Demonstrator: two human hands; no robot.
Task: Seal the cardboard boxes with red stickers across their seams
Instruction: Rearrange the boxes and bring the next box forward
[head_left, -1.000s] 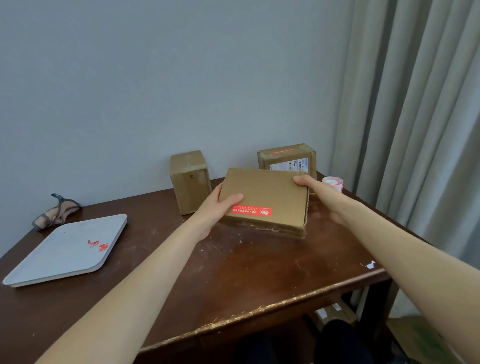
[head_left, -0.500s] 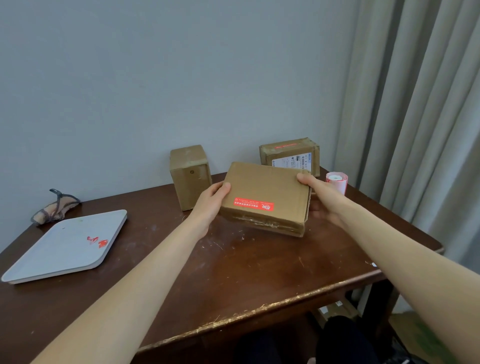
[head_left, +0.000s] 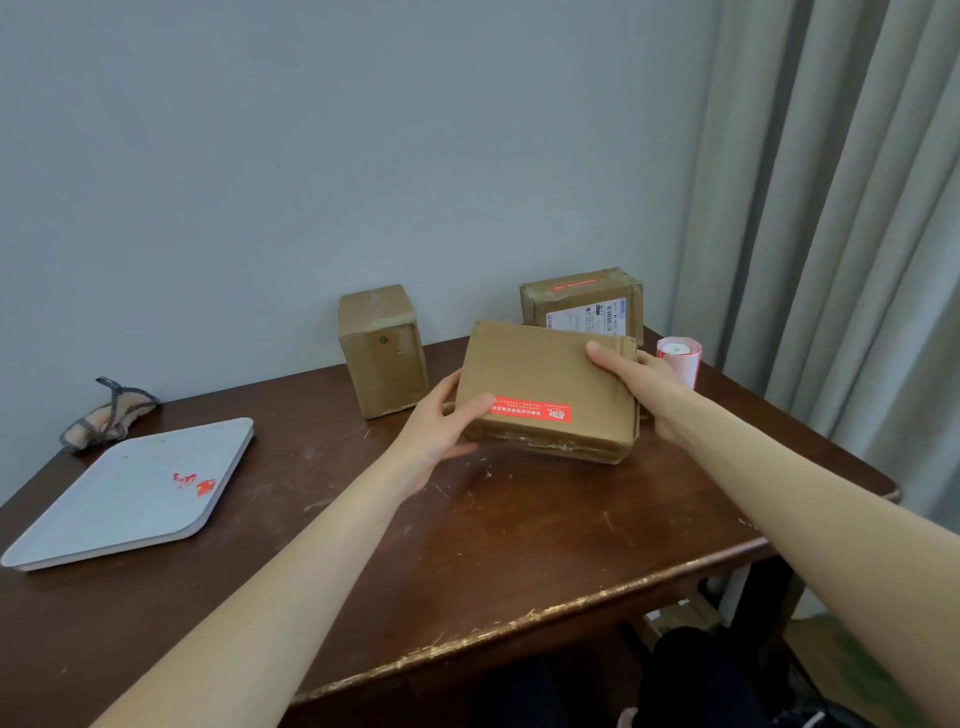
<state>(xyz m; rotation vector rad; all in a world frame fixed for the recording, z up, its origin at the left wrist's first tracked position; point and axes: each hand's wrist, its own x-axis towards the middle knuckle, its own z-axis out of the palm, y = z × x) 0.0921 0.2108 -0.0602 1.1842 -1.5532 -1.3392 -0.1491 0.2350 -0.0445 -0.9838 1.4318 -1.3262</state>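
At the scuffed table (head_left: 519, 545), with a grey tray (head_left: 119, 499) lying to the left, the flat box (head_left: 550, 369) is held tilted toward the person. The left hand (head_left: 436, 431) clasps its left edge, thumb on top touching the end of the red sticker (head_left: 532, 410) along the near edge, while the right hand (head_left: 641, 379) curls round the far right corner, thumb on top. Behind stand a tall box (head_left: 382, 353) on the left and a labelled box (head_left: 582, 304) on the right, the sticker roll (head_left: 678, 358) just beside the right hand.
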